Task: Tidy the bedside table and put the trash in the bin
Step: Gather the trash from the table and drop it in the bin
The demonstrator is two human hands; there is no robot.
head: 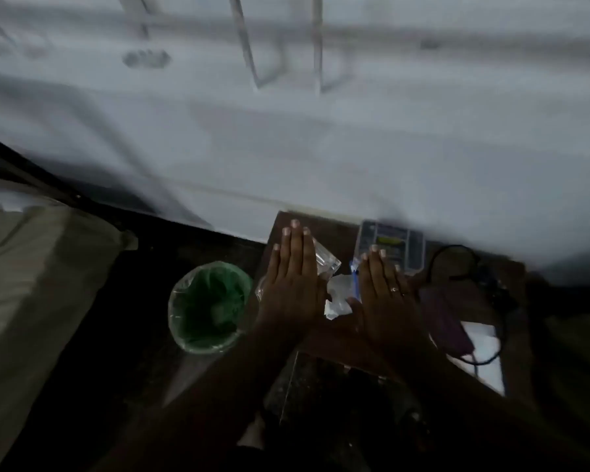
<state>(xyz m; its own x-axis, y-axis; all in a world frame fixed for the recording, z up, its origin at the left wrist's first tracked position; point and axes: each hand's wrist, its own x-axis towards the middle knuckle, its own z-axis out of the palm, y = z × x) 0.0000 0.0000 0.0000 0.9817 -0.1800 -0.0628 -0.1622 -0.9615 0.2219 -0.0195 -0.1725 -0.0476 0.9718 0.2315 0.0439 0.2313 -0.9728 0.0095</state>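
My left hand (292, 277) lies flat with straight fingers over the left part of the dark wooden bedside table (324, 229). Under and beside it sits a clear plastic wrapper (327, 262). My right hand (384, 287), also flat and wearing a ring, hovers over the table's middle. Between the two hands lies crumpled white paper trash (338, 298) with a blue strip (355, 277). A small bin (210, 306) lined with green and clear plastic stands on the floor left of the table.
A grey device with a small screen (390, 241) sits at the table's back. A black cable (457, 253), a dark purple object (447, 318) and white paper (484, 345) lie on the right side. A bed with a beige pillow (38, 267) is at left. A white wall is behind.
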